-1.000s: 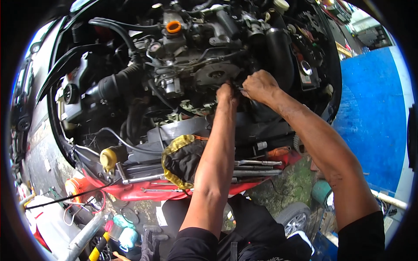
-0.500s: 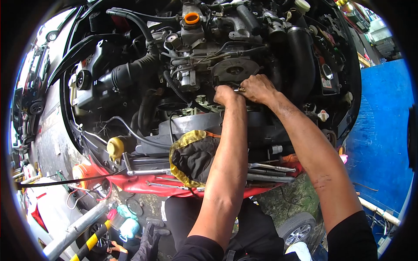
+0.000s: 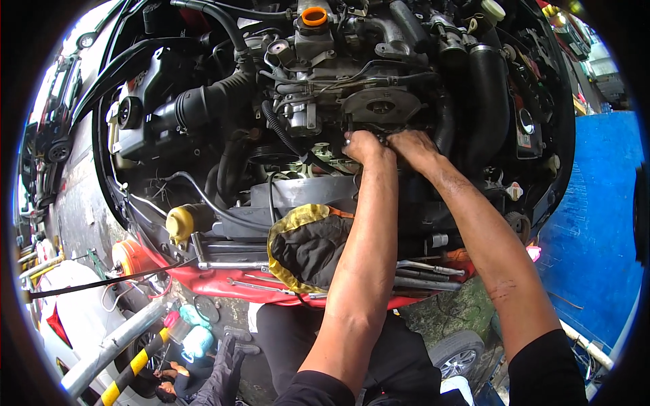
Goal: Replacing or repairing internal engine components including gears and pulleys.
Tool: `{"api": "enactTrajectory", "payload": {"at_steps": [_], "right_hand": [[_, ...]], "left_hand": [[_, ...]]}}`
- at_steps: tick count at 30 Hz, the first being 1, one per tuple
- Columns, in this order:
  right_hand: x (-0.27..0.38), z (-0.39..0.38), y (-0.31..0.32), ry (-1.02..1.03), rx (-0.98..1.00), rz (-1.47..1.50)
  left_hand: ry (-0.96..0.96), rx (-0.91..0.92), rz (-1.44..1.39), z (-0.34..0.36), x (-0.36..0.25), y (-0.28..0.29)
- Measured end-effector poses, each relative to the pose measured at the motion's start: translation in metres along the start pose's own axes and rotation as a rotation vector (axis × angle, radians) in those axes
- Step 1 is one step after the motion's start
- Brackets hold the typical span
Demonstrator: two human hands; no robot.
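Both my hands work at the front of an engine [image 3: 315, 91], just below a round grey disc-shaped plate [image 3: 383, 105]. My left hand [image 3: 366, 147] is closed in a fist with the thumb up, beside a short dark upright piece. Close on its right, my right hand [image 3: 414, 149] has its knuckles up and fingers curled down among dark parts. Whatever each hand grips is mostly hidden by the fingers and shade. A ribbed black hose [image 3: 276, 125] runs down left of my left hand. Under my wrists lies a grey shroud [image 3: 305, 192].
A black cloth pouch with yellow trim [image 3: 308, 247] rests on the front edge, beside several wrenches [image 3: 430, 276] on a red cover [image 3: 223, 287]. A yellow-capped reservoir [image 3: 179, 222] stands left. Wide black hoses [image 3: 489, 95] flank the engine. A person [image 3: 186, 379] is low at left.
The engine bay has shifted slightly right in view. My right hand has turned and its fingers sit lower among the parts; a metal piece seen beside it before is now hidden.
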State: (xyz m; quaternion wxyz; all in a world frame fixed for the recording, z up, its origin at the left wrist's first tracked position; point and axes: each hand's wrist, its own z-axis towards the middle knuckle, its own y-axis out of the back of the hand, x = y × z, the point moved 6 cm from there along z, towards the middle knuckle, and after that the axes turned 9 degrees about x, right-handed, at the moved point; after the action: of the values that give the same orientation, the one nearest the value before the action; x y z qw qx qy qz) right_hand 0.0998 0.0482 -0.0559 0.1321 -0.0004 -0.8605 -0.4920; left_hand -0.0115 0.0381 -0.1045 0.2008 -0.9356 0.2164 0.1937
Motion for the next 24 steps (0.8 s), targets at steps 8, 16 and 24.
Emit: {"api": "enactTrajectory", "payload": {"at_steps": [8, 16, 24], "right_hand": [[0.008, 0.018, -0.008, 0.053, -0.067, 0.073], [0.06, -0.007, 0.05, 0.253, -0.041, -0.576], [0.041, -0.014, 0.033, 0.101, -0.024, -0.325]], "left_hand": [[-0.036, 0.043, 0.098, 0.013, 0.005, 0.002], [0.212, 0.016, -0.052, -0.004, 0.009, 0.0], [0.155, -0.003, 0.022, 0.004, 0.008, 0.003]]}}
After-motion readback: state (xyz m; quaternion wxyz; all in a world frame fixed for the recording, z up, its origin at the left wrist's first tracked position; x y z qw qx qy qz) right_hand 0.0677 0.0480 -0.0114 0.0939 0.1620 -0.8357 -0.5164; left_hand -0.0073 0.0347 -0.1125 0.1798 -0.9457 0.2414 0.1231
